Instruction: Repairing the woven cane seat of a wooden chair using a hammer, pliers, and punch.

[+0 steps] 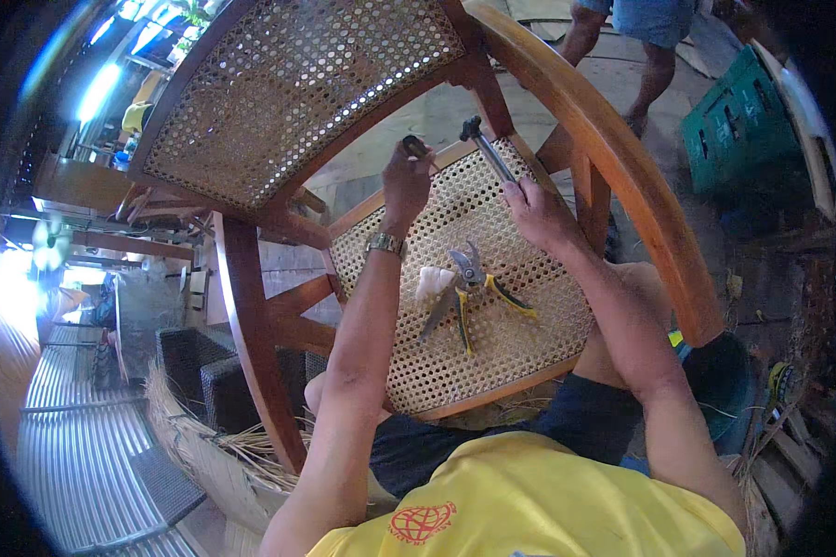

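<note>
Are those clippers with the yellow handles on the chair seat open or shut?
The clippers are open: their handles spread wide apart on the woven seat, and the blades stand apart too.

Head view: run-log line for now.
left hand: holds small dark item | right hand: holds hammer | cane seat: pruning shears, white lump on top

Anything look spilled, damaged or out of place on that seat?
The yellow-handled shears lie open on the cane seat, blades parted, beside a white lump; a loose cutting tool there looks out of place. No spill or damage stands out.
</note>
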Demonstrator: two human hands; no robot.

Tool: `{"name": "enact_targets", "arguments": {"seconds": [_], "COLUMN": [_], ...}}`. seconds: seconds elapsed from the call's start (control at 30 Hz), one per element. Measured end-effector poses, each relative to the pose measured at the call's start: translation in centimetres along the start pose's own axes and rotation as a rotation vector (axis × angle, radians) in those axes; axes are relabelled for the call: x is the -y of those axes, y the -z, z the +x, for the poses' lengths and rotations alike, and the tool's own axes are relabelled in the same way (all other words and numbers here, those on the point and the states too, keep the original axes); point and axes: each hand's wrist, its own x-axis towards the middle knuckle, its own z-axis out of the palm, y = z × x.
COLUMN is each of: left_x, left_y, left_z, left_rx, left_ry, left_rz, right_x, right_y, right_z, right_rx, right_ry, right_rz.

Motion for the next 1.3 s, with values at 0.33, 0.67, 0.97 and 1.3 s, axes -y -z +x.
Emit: {"name": "enact_targets", "arguments": {"seconds": [0.33,0.67,0.97,1.3], "left_x": [0.8,1.1,0.2,0.0], "left_y": [-1.3,-2.0,-1.4,-1.2], "left_z": [0.6,-0.3,0.5,0.6], "left_rx": [-0.353,-0.368,-0.004,-0.043], "left_ry": [0.234,0.142,0.066,0.019], "left_rz": [0.052,0.153,0.165,0.215], "right_x": [-2.0,-3.0,-1.6,8.3], "right_y": [0.2,-0.2,-0.1,1.9], "right_z": [0.6,1.0,-0.5,-2.9], "right_rx": [-0.027,-0.060,-0.073,-0.272], "right_ry": [0.005,0.019,0.136,0.586], "right_rz": [0.004,-0.012,-0.060,0.042]}}
